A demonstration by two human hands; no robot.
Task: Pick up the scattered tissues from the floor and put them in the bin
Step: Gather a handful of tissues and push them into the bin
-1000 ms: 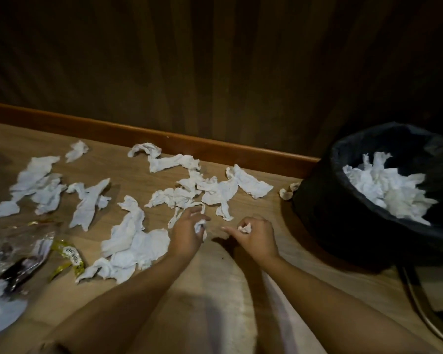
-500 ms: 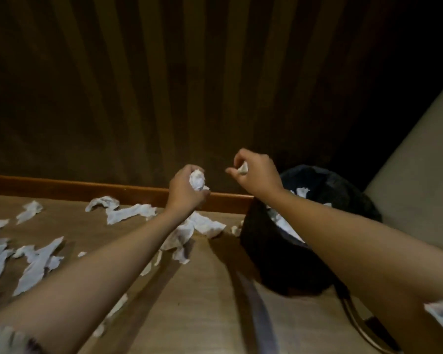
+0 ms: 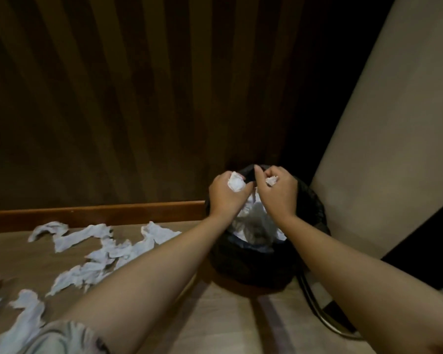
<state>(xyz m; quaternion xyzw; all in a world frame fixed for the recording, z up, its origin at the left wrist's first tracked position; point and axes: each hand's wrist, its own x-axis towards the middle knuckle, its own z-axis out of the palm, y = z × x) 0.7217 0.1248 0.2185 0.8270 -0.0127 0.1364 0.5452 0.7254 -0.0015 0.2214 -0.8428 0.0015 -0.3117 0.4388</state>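
Observation:
Both my hands hover over the black-lined bin (image 3: 315, 215), which stands on the floor against the wall. My left hand (image 3: 224, 194) is closed around a crumpled white tissue ball (image 3: 236, 184). A smaller tissue scrap (image 3: 271, 180) is pinched in my right hand (image 3: 279, 192). White tissues (image 3: 253, 226) fill the bin below them. Several torn tissues (image 3: 97, 251) lie scattered on the wooden floor to the left.
A wooden skirting board (image 3: 95, 213) runs along the dark striped wall behind the tissues. A beige panel (image 3: 394, 149) leans at the right. A curved metal bar (image 3: 317, 310) sits on the floor by the bin's right side.
Both hands lifted their tissues off the floor and moved right, from beside the bin to above its opening. The view swung right with them.

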